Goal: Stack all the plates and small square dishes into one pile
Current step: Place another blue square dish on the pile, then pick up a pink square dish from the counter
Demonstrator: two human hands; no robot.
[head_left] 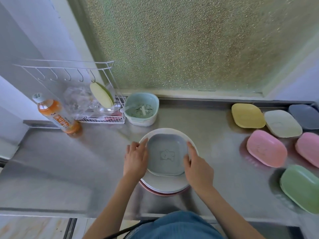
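- At the middle of the steel counter (86,161), a grey-blue square dish (166,153) sits on a white plate (165,184), with a pink plate (155,190) showing beneath.
- The left hand (135,160) and right hand (196,167) flank the dish, fingers straight against its side rims, pinching nothing.
- Risk: uneven pressure could push the dish off-centre, so later dishes lean.
- Six more square dishes wait well apart on the right: yellow dish (247,115), cream dish (283,124), dark grey dish (304,116), two pink, and the green dish (302,188).
- The green dish lies near the counter's front edge; a careless reach could likely knock it off.
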